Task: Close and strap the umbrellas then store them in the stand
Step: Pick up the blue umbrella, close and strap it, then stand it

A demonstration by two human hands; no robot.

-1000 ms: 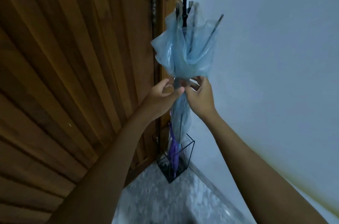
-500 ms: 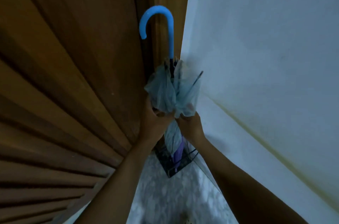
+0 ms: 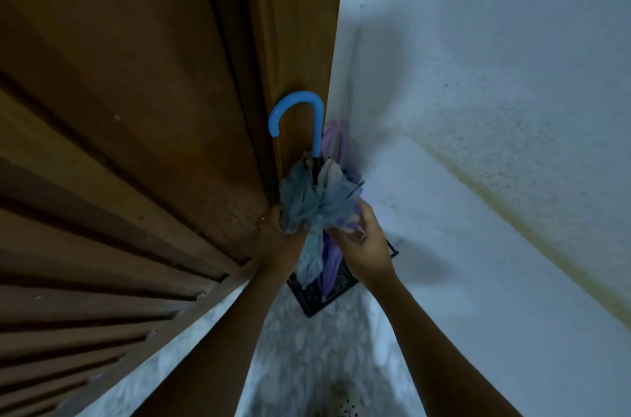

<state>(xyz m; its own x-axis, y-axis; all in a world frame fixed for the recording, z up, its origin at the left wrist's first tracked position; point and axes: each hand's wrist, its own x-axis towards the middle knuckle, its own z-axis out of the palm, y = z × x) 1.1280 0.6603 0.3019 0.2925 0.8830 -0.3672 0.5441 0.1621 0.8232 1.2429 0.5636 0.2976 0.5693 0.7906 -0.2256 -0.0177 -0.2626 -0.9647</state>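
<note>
- Position noted: the blue umbrella (image 3: 317, 208) is held upright in the corner where the wooden door (image 3: 136, 109) meets the white wall (image 3: 478, 109). Its hooked handle (image 3: 297, 109) is uppermost and its lower end is sunk into the black wire stand (image 3: 392, 251) on the marble floor (image 3: 307, 348).
- The left hand (image 3: 273, 228) is clamped on the gathered waist of the canopy from the door side. Its fingers are largely hidden by the fabric.
- The right hand (image 3: 362, 242) is curled onto the same waist from the wall side, with fabric pinched under the fingertips.
- A purple umbrella (image 3: 331, 266) is already lodged in the stand, just behind and touching the blue one, with its handle seen beside the blue shaft.
- Key relation: the long axis is run nearly vertical, and the stand is set directly below both hands. The stand's opening is lined up with the shaft, so only a straight downward release is called for.
- Both hands are placed level on the canopy. The right is slightly nearer the stand's rim.
- The strap is not made out, so it cannot be told whether it is fastened. The canopy is seen flared above the grip, so looseness is suspected.
- It cannot be told whether the tip is seated on the stand's base.
</note>
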